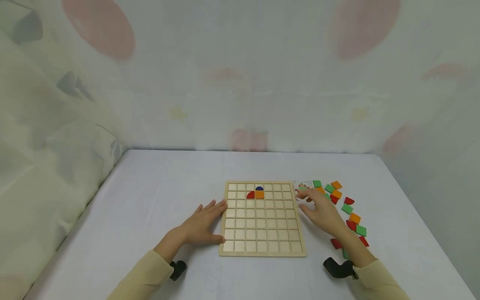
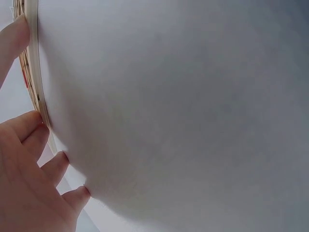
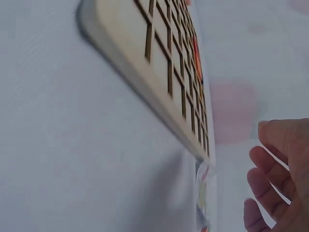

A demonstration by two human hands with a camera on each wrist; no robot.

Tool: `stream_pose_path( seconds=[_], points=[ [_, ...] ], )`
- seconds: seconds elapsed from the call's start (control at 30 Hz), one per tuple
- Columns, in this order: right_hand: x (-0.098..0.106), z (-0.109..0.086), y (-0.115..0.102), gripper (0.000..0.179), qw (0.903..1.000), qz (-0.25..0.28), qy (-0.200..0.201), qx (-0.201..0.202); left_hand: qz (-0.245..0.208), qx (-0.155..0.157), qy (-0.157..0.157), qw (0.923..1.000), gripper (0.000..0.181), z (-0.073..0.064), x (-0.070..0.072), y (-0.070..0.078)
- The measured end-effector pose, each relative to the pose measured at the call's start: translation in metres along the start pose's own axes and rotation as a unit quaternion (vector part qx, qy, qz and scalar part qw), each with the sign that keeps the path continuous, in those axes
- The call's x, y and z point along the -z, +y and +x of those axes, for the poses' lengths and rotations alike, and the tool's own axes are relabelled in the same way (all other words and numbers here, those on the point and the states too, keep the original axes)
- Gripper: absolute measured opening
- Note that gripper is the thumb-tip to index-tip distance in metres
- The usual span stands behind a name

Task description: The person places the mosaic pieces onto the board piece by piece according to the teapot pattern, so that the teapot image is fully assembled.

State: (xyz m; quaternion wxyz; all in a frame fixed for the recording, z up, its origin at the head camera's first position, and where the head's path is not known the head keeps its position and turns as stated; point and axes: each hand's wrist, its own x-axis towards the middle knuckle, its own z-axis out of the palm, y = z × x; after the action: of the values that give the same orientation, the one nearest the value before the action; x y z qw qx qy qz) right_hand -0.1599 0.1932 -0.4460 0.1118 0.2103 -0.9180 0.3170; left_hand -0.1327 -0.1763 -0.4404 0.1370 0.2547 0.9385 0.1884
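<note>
A pale wooden board (image 1: 264,246), ruled into a grid of square cells, lies low in the centre of the head view. Near its upper edge sit three pieces: a dark blue rounded one (image 1: 259,188) in the top row, an orange square (image 1: 259,194) directly below it, and a red curved-edge piece (image 1: 250,195) just left of the square.

The left hand (image 1: 200,225) is spread, its fingertips and thumb touching the board's left edge.

The right hand (image 1: 322,212) is relaxed and unclosed, fingers loosely bent with bare space between them and the thumb; it overlaps a printed card (image 1: 303,186) at the board's upper right corner. The card bears a small coloured pattern in red and green; any lettering on it is too small to read. In the right wrist view, a gap separates the fingers from board and card.

Loose green, orange and red pieces (image 1: 347,208) scatter down the right of the head view, partly behind the right forearm.
</note>
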Motion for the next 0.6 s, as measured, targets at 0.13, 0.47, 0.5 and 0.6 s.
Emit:
stream_pose_path(
  seconds=[0.13,0.47,0.5,0.6],
  points=[
    [0.005,-0.014,0.015,0.027,0.9996,-0.010,0.009,-0.023,-0.001,0.001,0.002,1.0000,0.091,-0.001,0.000,-0.001],
    [0.017,-0.041,0.045,0.027,0.9905,-0.050,0.011,-0.127,-0.002,0.002,0.002,1.0000,0.091,-0.003,0.000,-0.003],
    [0.017,-0.042,0.046,0.027,0.9896,-0.054,0.011,-0.133,-0.002,0.002,0.002,1.0000,0.091,-0.003,0.000,-0.004],
    [0.018,-0.043,0.050,0.027,0.9885,-0.058,0.004,-0.139,0.000,0.003,0.001,1.0000,0.091,-0.002,0.000,-0.005]
  ],
)
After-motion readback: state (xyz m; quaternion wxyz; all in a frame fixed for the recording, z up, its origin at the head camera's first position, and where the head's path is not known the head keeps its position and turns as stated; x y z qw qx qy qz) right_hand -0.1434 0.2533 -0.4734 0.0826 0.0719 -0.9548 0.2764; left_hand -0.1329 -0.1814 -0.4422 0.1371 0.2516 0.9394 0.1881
